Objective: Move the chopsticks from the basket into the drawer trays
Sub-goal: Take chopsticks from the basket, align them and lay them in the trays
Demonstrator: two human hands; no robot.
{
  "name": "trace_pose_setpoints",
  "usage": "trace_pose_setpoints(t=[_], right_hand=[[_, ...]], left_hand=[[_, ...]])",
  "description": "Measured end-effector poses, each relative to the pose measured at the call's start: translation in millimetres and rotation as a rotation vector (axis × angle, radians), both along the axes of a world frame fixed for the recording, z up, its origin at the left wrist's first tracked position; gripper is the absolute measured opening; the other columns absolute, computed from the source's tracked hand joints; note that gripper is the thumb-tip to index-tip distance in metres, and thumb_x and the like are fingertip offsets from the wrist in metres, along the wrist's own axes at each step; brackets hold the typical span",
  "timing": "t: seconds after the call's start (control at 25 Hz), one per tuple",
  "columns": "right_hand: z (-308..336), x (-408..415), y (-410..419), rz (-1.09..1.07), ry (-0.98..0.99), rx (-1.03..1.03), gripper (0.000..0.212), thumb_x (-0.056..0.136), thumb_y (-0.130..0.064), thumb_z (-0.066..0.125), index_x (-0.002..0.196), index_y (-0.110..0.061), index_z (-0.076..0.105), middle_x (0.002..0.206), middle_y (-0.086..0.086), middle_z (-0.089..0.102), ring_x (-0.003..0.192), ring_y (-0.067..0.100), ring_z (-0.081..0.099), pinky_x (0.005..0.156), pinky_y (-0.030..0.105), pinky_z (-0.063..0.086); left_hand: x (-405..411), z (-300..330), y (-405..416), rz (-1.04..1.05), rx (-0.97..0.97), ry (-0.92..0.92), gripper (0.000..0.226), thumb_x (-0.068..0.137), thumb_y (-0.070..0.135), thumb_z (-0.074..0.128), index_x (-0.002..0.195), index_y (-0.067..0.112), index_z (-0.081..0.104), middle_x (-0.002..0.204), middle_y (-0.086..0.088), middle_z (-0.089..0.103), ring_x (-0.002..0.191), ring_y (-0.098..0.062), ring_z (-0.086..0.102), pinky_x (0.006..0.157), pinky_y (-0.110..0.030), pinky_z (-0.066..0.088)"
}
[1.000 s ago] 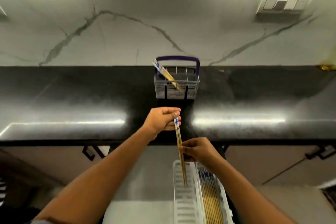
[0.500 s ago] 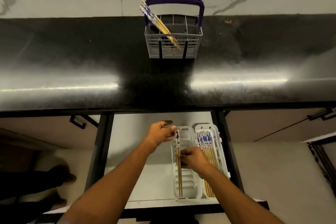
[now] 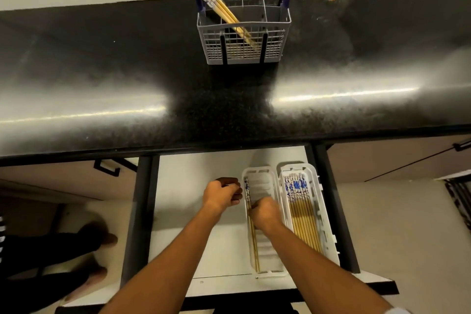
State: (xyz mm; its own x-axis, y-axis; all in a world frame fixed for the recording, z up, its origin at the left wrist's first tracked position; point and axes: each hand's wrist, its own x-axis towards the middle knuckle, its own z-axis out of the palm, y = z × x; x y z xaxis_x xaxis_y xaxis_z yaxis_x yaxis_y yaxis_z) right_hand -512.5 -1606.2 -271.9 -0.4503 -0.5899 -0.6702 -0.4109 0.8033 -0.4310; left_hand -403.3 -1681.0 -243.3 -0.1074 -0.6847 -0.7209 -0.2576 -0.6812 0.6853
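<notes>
At lower centre our left hand (image 3: 221, 194) has let go of the pair (image 3: 251, 222) and curls empty just beside the left tray (image 3: 270, 271). Our right hand (image 3: 265, 214) still pinches the pair, now lowered along that tray's left wall. The right tray (image 3: 328, 237) is full. More chopsticks (image 3: 216, 5) wait in the basket (image 3: 244, 33), top centre.

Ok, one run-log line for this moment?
right hand lowering chopsticks into left tray | left hand beside tray, curled, empty | basket: chopsticks remain
</notes>
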Motion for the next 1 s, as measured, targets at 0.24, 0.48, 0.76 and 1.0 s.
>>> trace_pose_setpoints(t=[0.24,0.48,0.76,1.0], right_hand=[[0.7,2.0,5.3,0.021,0.127,-0.011,0.016,0.097,-0.007,0.053,0.108,-0.004,0.065,0.105,0.01,0.067,0.086,0.02,0.062,0.071,0.027,0.054],[2.3,4.5,14.1,0.099,0.169,-0.054,0.016,0.096,-0.006,0.054,0.102,-0.008,0.068,0.1,0.008,0.068,0.087,0.019,0.066,0.073,0.026,0.057],[3.8,4.1,14.3,0.109,0.184,-0.09,0.017,0.096,-0.006,0.054,0.099,-0.007,0.071,0.096,0.009,0.07,0.084,0.021,0.067,0.074,0.029,0.058],[19.9,-3.3,8.6,0.068,0.186,-0.164,0.016,0.098,-0.022,0.056,0.097,-0.012,0.068,0.088,0.004,0.07,0.075,0.019,0.068,0.065,0.031,0.058]], left_hand=[[-0.2,-3.0,-6.9,0.017,-0.006,0.01,0.017,0.094,0.002,0.06,0.109,0.001,0.068,0.099,-0.021,0.074,0.09,-0.032,0.072,0.076,-0.038,0.061],[0.9,-3.0,-7.6,0.039,0.019,0.021,0.018,0.094,0.003,0.061,0.11,0.001,0.067,0.1,-0.021,0.074,0.092,-0.032,0.072,0.08,-0.041,0.061],[2.2,0.5,-4.7,0.027,0.007,0.009,0.02,0.094,0.007,0.062,0.113,0.001,0.065,0.104,-0.019,0.073,0.095,-0.03,0.072,0.08,-0.039,0.062],[-6.5,11.0,-5.5,-0.044,-0.123,-0.068,0.018,0.097,0.015,0.059,0.114,0.009,0.064,0.103,-0.009,0.073,0.093,-0.022,0.071,0.083,-0.038,0.06]])
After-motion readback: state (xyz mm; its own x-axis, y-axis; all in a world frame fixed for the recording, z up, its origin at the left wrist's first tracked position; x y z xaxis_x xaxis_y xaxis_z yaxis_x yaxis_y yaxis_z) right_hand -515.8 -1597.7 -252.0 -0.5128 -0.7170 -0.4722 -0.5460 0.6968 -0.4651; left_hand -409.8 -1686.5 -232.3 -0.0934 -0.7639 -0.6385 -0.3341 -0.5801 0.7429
